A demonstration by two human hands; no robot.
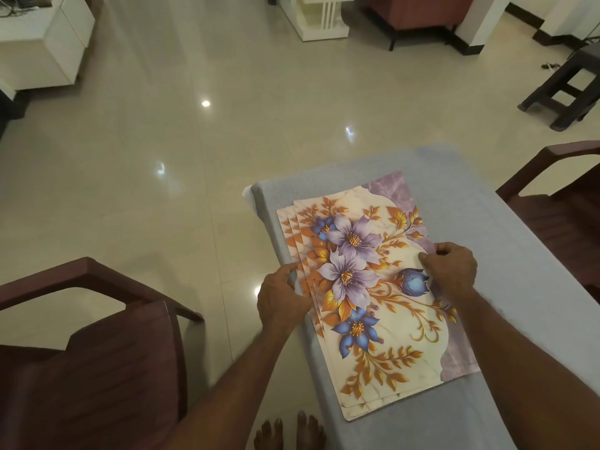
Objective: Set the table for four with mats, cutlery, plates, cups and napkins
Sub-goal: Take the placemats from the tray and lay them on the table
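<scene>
While the stack of floral mats lies on the blue-clothed table, the left hand pinches its nine-o'clock edge and the right hand seemingly pinches its three-o'clock edge.

A: What lies around the work area?

B: A glossy cream tiled floor fills most of the view, with lamp glints on it.

A: Any seating?

B: A dark red-brown chair sits at seven o'clock, and another chair like it at three o'clock.

A: And farther off?

B: A white cabinet at eleven o'clock, a white slatted stand at twelve, a reddish sofa just right of it, and a dark wooden stool at two o'clock.
</scene>
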